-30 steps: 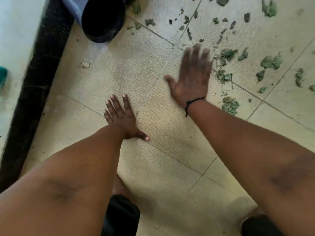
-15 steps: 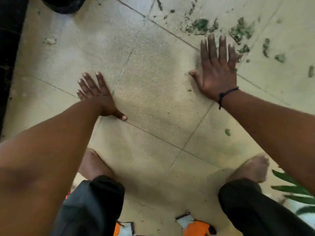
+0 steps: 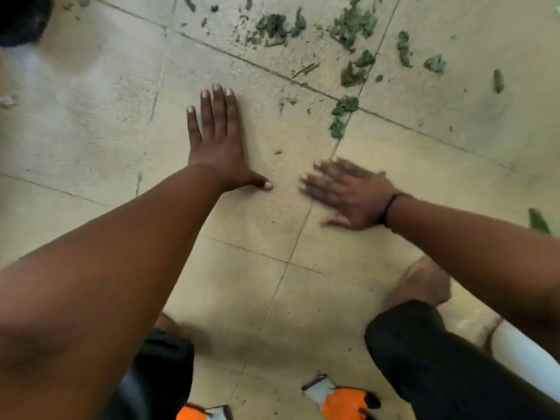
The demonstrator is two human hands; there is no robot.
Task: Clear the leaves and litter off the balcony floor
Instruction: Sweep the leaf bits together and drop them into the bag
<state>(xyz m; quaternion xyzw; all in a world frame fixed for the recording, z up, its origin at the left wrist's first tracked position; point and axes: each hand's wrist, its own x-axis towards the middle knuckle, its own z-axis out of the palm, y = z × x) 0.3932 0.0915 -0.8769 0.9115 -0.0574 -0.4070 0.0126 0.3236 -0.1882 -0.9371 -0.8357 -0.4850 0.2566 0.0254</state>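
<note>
My left hand lies flat on the beige tiled balcony floor, fingers together and pointing away, thumb out, holding nothing. My right hand, blurred by motion, is low over the floor to its right, fingers spread and pointing left, empty; a black band circles its wrist. Torn green leaf pieces lie scattered across the far tiles, with a bigger clump and a few scraps near the tile joint just beyond my right hand.
A dark round object sits at the top left corner. My bare right foot and dark trouser legs fill the bottom. Orange and white gloves lie on the floor near my knees. A green plant leaf pokes in at the right edge.
My right hand has swept from the leaf scraps down and leftward toward my left hand. The view has shifted, and my left hand stays flat on the floor.
</note>
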